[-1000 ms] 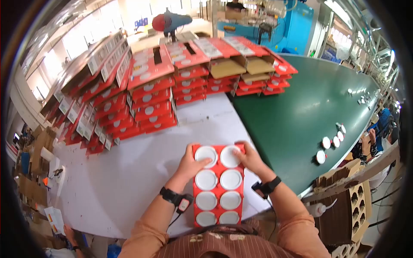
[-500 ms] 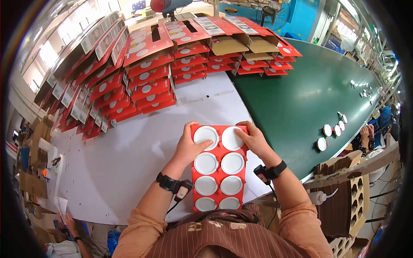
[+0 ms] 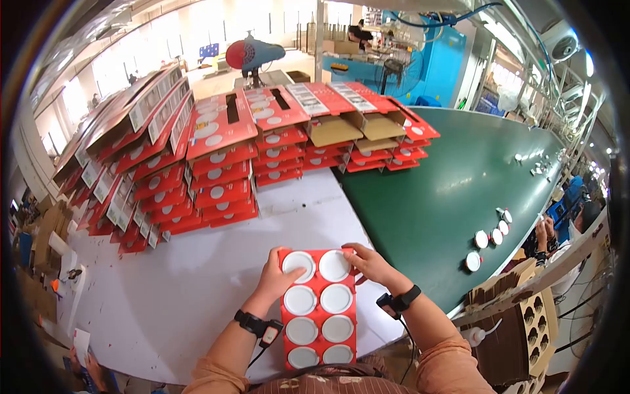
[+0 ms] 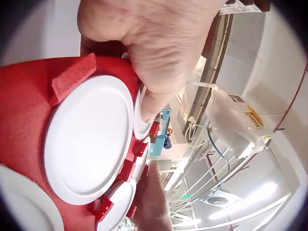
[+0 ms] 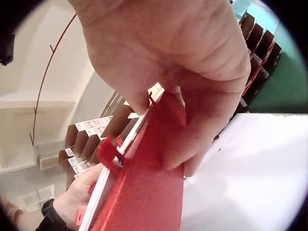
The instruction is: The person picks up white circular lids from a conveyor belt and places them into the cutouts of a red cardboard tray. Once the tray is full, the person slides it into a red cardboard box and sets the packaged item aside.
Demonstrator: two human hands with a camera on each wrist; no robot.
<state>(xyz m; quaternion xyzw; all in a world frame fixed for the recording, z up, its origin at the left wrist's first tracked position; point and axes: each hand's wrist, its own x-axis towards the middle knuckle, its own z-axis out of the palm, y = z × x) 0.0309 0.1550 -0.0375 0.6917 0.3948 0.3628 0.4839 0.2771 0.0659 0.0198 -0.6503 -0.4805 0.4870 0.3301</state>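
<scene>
Bright daylight washes out the windows (image 3: 203, 29) at my far left, while strip lights (image 3: 508, 39) glare overhead at my right, leaving a pale sheen on the green surface (image 3: 420, 217) and soft shadows on the desk (image 3: 151, 295). My head view bends strongly towards dark, rounded edges, and my right fingers (image 5: 197, 134) blur up close in the right wrist view.

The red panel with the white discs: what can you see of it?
The red panel looks like matte cardboard. Two columns of white discs, eight visible, sit on it, with small red tabs beside them. The left hand and right hand grip its far corners, thumbs on the front. Its near end is by the brown clothing.
</scene>
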